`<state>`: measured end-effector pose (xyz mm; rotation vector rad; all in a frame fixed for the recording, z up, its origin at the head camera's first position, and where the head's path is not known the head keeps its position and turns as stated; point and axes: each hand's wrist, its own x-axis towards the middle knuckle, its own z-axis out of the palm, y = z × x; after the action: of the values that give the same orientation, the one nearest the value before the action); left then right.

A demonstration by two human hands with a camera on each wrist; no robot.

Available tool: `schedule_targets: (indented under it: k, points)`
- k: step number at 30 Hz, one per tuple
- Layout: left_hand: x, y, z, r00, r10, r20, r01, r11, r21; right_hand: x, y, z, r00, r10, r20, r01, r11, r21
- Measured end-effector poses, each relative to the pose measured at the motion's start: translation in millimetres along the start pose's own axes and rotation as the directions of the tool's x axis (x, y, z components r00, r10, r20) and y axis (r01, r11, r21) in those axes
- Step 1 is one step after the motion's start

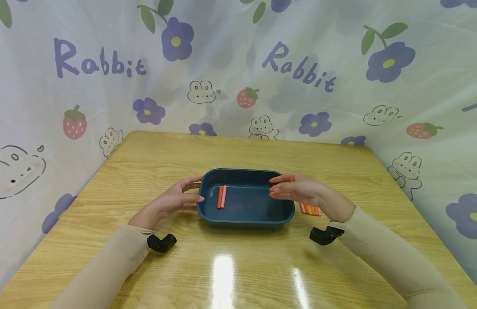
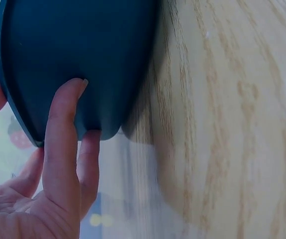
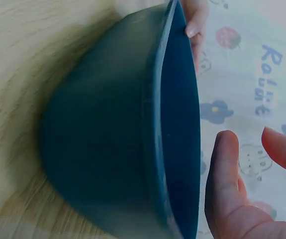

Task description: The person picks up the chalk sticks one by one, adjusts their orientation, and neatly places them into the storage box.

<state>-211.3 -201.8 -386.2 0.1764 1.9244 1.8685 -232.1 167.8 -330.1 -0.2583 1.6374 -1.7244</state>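
Note:
A dark blue oblong basin (image 1: 244, 223) with a rim stands on the table. Two thin sticks (image 1: 221, 197), one orange-red and one pink, lie side by side inside it toward the left. At the basin's left end, my left hand (image 1: 173, 199) holds the wall, with a digit over the rim; the left wrist view shows fingers against the outer side. My right hand (image 1: 300, 189) hovers over the right end, fingers extended toward the inside. Its thumb and fingers are apart in the right wrist view, with nothing between them.
Several coloured sticks (image 1: 310, 209), pink, red, orange and yellow, lie in a row on the wooden table (image 1: 261, 266) just right of the basin, partly behind the right wrist. A patterned cloth (image 1: 230, 56) hangs behind the table and along its sides.

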Motion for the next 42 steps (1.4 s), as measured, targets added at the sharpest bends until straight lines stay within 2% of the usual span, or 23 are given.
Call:
schedule_targets:
  k: [9,15,25,36,42]
  points:
    - [0.0,0.1,-0.6,1.000,0.000,-0.001,0.000,1.000,0.004,-22.5,7.6,-19.0,0.998,-0.035,-0.045,0.035,0.999,0.009]
    - [-0.8,1.4,0.0,1.000,-0.005,0.001,0.005,1.000,0.005,-36.1,11.5,-29.8,0.997,-0.058,-0.059,0.057,0.998,-0.020]
    - [-2.4,2.2,0.2,1.000,0.000,0.005,0.000,1.000,0.015,-50.7,24.5,-46.5,0.991,-0.086,-0.105,0.085,0.996,-0.011]
    - [-0.5,0.7,-1.6,1.000,-0.002,0.010,0.002,1.000,0.019,-60.5,42.1,-64.1,0.974,-0.044,-0.221,0.046,0.999,0.002]
    - [-1.1,1.2,-1.7,1.000,0.001,0.017,-0.001,1.000,0.019,-66.2,52.7,-75.0,0.955,-0.047,-0.294,0.070,0.995,0.067]
